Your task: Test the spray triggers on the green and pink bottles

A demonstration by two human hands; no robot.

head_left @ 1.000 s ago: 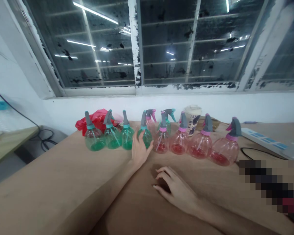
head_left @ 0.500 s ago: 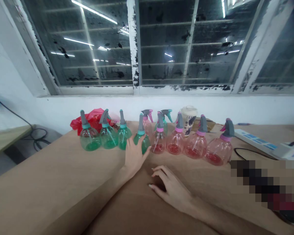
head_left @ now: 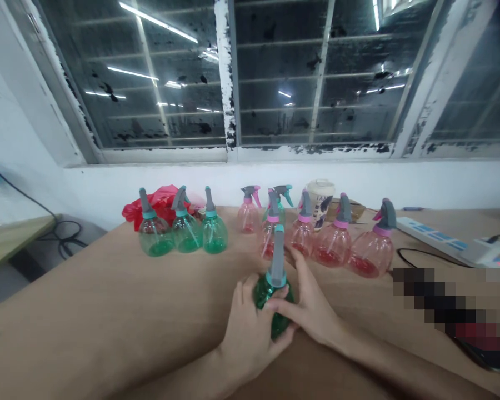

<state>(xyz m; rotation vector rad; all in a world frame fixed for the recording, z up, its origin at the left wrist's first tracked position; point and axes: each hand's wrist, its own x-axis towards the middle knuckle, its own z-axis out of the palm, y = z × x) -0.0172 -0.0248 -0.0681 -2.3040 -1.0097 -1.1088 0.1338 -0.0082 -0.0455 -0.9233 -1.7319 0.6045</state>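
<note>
A green spray bottle with a grey trigger head and teal collar is held near the front middle of the table. My left hand wraps around its body from the left and below. From the right, my right hand grips the same bottle, its thumb across the front and its fingers partly hidden behind. Just behind my hands stands a row of pink spray bottles with pink collars. To the left, three green spray bottles stand side by side, with green liquid low inside.
Farther back are a small pink sprayer, a teal-triggered sprayer, a printed cup and a cardboard box. A red plastic bag lies back left. A power strip with a black cable lies at right.
My left hand has lifted the fourth green bottle out of the row and brought it toward me and to the right. My right hand has closed on it too.
</note>
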